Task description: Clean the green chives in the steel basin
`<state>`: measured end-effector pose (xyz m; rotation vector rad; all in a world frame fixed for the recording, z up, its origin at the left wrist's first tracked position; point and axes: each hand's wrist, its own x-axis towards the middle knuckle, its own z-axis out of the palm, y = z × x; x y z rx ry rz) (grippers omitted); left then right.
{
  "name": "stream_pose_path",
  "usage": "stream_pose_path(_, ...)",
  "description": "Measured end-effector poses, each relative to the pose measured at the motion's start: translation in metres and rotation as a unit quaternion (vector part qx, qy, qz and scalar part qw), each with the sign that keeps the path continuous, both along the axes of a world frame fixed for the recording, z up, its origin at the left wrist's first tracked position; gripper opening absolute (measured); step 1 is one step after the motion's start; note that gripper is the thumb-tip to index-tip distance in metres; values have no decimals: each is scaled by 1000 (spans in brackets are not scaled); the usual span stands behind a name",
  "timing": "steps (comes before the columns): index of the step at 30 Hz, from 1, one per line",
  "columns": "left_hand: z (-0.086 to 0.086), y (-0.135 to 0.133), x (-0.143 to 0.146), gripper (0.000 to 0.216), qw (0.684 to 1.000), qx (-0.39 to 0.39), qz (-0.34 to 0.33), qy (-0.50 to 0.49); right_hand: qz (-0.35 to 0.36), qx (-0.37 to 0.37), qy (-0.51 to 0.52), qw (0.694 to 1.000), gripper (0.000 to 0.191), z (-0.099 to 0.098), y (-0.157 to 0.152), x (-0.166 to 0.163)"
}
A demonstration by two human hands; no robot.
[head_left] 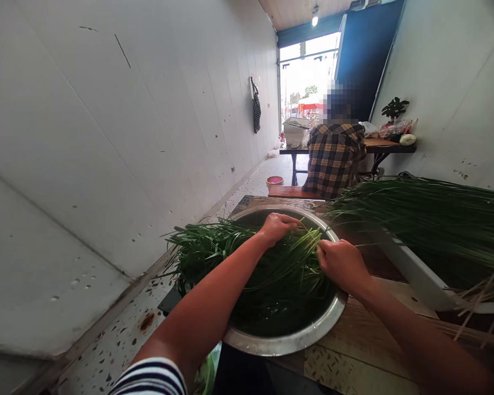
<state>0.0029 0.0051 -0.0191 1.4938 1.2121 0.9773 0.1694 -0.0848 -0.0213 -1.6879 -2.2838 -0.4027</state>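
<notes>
A wide metal basin point(271, 346) holds a large heap of garlic chives point(206, 244), whose leafy ends spill over its left rim. Over the basin, my left hand point(278, 227) is closed in a pinch, with a thin yellowish stalk point(300, 221) at its fingertips. My right hand point(341, 263) is closed at the basin's right side, gripping the pale stem ends point(310, 237) of a bunch of chives. Its fingertips are partly hidden. Some of the heap lies behind my left forearm.
A white crate point(415, 269) piled with long green chives point(428, 214) stands on the wooden table point(354, 329) at right. Beyond the basin, a person in a plaid shirt point(333, 159) sits on a bench point(290, 191). A pale wall point(127, 137) runs along the left.
</notes>
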Motion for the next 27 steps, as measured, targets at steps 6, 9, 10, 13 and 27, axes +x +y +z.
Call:
stream_pose_path(6, 1, -2, 2, 21, 1000, 17, 2, 26, -7, -5, -1, 1000, 32, 1, 0, 0)
stream_pose_path(9, 3, -4, 1, 22, 998, 40, -6, 46, -11, -7, -2, 1000, 32, 2, -1, -1)
stream_pose_path(10, 4, -4, 1, 22, 998, 46, -9, 52, -11, -8, -2, 1000, 31, 2, -1, -1)
stream_pose_path(13, 3, -3, 0, 24, 996, 51, -14, 69, -14, -9, -2, 1000, 31, 2, -1, -1)
stream_pose_path(27, 21, 1, -15, 22, 939, 164, -34, 301, -32, -13, -3, 999, 30, 0, 0, 0)
